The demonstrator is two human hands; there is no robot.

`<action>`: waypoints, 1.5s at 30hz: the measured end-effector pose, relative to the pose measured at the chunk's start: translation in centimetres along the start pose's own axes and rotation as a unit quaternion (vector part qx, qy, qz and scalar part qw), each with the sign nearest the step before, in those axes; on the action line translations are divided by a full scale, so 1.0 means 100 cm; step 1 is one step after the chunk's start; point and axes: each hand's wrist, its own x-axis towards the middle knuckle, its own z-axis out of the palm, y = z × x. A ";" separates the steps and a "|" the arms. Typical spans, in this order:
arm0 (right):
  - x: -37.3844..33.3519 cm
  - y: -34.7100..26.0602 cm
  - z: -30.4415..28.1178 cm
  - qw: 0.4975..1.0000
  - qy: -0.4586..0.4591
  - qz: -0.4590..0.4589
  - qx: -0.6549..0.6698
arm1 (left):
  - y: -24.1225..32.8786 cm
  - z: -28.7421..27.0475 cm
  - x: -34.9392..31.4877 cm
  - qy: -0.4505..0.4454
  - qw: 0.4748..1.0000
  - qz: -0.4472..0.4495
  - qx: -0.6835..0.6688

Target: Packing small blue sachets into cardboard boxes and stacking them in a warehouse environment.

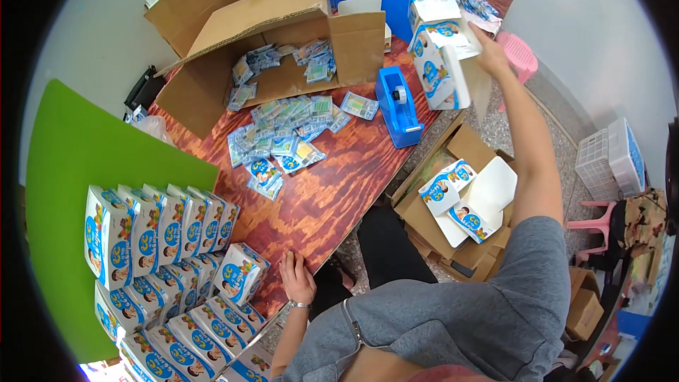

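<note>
My left hand (297, 281) lies flat on the red wood-grain table (332, 201) near its front edge, fingers extended and holding nothing. Beside it stands a small white-and-blue printed carton (241, 273). My right arm stretches far to the upper right. There my right hand (489, 55) closes on the edge of a white printed carton (437, 71) with loose flaps; its fingers are partly hidden. Another such carton (433, 6) is just behind. A blue tape dispenser (399, 107) stands left of these. Small sachets (286, 131) lie heaped mid-table.
A big cardboard box (262, 18) lies on its side, sachets spilling from it. Cartons stand in stacked rows (166, 230) at left, before a green panel (92, 141). On the floor, an open cardboard box (481, 143) holds more cartons. Pink stools (601, 221) are at right.
</note>
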 end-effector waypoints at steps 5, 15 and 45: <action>0.003 -0.020 0.047 0.996 -0.040 0.074 0.018 | -0.003 0.005 -0.002 -0.001 1.000 0.007 0.006; 0.042 -0.029 0.064 0.972 -0.182 0.011 0.147 | 0.000 0.002 0.001 -0.010 1.000 0.004 -0.004; 0.273 -0.150 0.153 0.951 -0.135 -0.240 -0.138 | -0.005 0.003 0.004 -0.067 0.997 -0.045 0.006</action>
